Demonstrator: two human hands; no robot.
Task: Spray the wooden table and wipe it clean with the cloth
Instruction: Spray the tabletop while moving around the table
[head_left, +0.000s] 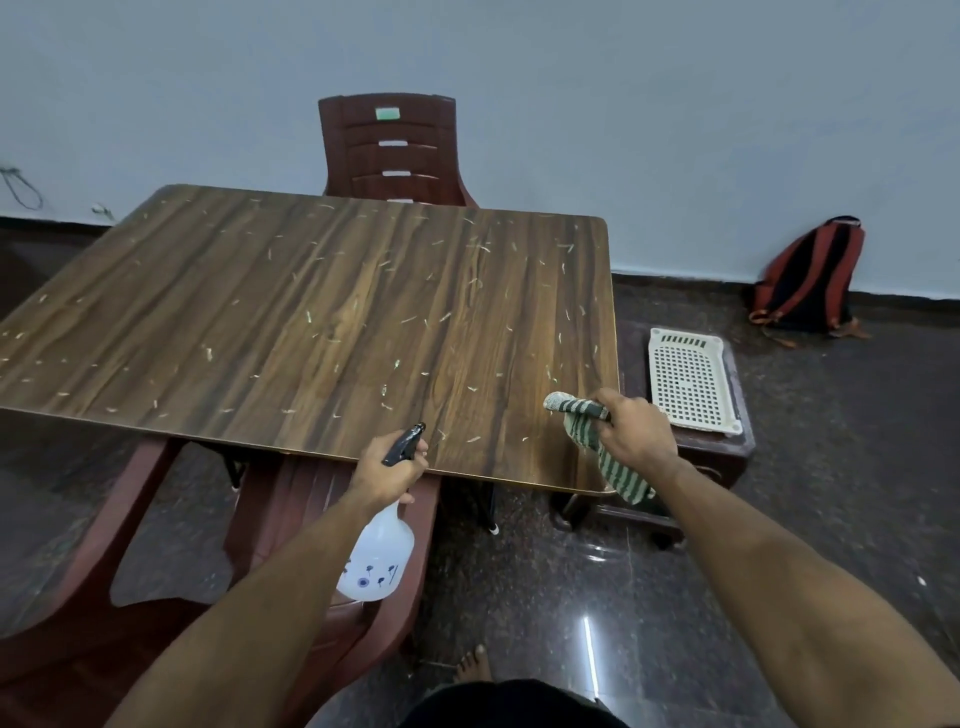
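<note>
The wooden table fills the middle of the view, its top scattered with several small pale scraps. My left hand grips the black trigger head of a translucent white spray bottle at the table's near edge, nozzle pointing over the top. My right hand holds a green-and-white striped cloth above the near right corner. One end of the cloth sticks out to the left and the rest hangs down past the table edge.
A dark red plastic chair stands behind the table, another at the near left. A white perforated tray lies on a low stool to the right. A red-and-black backpack leans against the wall. My bare foot is on the dark floor.
</note>
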